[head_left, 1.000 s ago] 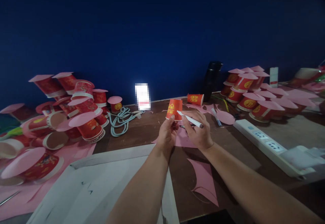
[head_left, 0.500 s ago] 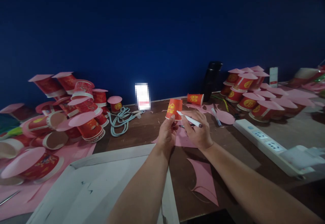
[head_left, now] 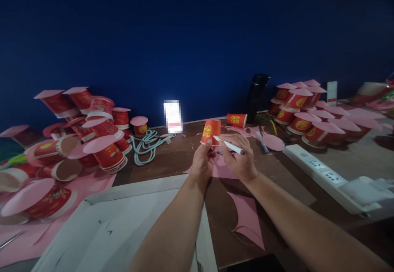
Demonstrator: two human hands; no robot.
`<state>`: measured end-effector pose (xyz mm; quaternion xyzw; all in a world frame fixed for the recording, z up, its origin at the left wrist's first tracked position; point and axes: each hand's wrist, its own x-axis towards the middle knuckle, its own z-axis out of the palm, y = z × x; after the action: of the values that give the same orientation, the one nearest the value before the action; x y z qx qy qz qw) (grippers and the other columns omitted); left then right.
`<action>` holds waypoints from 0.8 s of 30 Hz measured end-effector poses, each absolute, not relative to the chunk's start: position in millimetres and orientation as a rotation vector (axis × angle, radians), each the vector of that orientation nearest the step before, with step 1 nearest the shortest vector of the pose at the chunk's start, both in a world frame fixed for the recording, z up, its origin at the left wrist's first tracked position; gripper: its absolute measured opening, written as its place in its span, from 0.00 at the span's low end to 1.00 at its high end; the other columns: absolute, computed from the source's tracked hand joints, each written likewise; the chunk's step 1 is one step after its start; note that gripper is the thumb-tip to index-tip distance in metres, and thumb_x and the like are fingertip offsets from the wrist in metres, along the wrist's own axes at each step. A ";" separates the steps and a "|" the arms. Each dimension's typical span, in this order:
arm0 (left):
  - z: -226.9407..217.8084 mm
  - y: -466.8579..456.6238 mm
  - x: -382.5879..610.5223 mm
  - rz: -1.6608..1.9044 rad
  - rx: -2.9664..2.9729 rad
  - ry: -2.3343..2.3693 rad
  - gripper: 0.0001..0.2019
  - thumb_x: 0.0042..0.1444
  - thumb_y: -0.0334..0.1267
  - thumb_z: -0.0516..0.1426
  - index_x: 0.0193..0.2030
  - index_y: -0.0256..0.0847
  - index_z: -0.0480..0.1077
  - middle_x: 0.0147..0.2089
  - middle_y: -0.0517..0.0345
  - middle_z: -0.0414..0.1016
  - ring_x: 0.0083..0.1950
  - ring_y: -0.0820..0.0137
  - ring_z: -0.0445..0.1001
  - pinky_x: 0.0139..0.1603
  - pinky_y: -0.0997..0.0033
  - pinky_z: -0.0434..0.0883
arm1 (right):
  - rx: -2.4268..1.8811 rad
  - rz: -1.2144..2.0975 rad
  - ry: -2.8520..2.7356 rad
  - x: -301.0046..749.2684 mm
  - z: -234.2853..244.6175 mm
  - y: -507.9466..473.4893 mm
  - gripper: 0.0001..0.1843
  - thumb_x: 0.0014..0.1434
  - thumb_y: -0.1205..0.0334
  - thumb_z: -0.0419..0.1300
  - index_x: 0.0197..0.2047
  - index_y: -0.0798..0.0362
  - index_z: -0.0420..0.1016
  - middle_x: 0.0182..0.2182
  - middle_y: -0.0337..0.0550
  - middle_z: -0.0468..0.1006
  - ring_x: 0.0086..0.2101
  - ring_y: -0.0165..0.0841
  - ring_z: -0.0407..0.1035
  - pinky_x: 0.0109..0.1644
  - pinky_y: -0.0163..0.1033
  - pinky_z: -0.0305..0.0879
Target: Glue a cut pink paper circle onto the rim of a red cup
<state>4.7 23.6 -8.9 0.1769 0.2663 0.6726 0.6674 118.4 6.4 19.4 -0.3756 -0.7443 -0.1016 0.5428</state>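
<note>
1. The red paper cup (head_left: pixel 211 131) is held clear of the tabletop (head_left: pixel 172 159), pinched at its lower edge between the thumb and fingers of the left hand (head_left: pixel 201 163). Against the views a second and half a second back, it is found a shade higher and barely turned; no other change is noted.
2. The white pen (head_left: pixel 230 145) is gripped in the closed fingers of the right hand (head_left: pixel 240 162). Its tip has been brought in almost to the cup's lower edge; whether it touches cannot be told.
3. Both hands have otherwise kept their places, close together. The handling of the cup is judged to be at the same stage.
4. A pink paper sheet (head_left: pixel 222 168) lies directly under the hands, and a pink offcut (head_left: pixel 248 218) nearer the body.
5. Beyond the right hand a second cup (head_left: pixel 237 120) lies on its side, beside a black bottle (head_left: pixel 257 97).
6. A power strip (head_left: pixel 317 167) lies right of the right hand. A coiled cable (head_left: pixel 147 144) and piled cups (head_left: pixel 98 140) lie left of the left hand.
</note>
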 end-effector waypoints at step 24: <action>-8.4 22.4 5.4 1.499 0.412 0.586 0.15 0.39 0.38 0.69 0.31 0.36 0.72 0.25 0.63 0.69 0.26 0.80 0.65 0.30 0.75 0.58 | -0.902 -0.223 -1.771 118.4 18.6 6.9 0.10 0.60 0.64 0.57 0.46 0.48 0.73 0.39 0.42 0.80 0.42 0.36 0.73 0.51 0.47 0.64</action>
<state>5.4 22.4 -8.4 0.1832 0.2606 0.6662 0.6743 118.4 6.9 18.6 -0.3794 -0.7452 -0.0936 0.5403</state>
